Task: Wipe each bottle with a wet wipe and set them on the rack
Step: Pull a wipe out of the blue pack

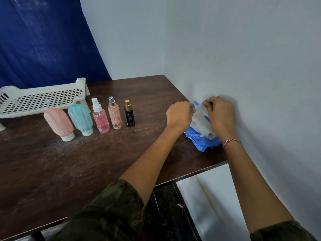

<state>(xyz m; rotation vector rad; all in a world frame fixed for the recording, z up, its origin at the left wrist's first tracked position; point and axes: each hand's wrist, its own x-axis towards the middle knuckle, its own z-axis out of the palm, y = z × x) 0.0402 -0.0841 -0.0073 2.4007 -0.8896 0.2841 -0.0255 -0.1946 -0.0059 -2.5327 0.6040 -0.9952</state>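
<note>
Several bottles stand in a row on the dark wooden table (86,162): a pink squeeze bottle (59,124), a teal squeeze bottle (80,119), a clear pink spray bottle (100,117), a peach spray bottle (114,114) and a small black bottle with a gold cap (129,114). A white perforated rack (41,100) sits behind them at the left. At the table's right edge lies a blue wet wipe pack (198,140). My left hand (180,115) and my right hand (219,115) both pinch a white wipe (200,117) pulled up out of the pack.
A pale wall runs along the table's right side, close to the pack. A blue curtain hangs behind the rack. The near table edge crosses below my forearms, with dark floor beneath.
</note>
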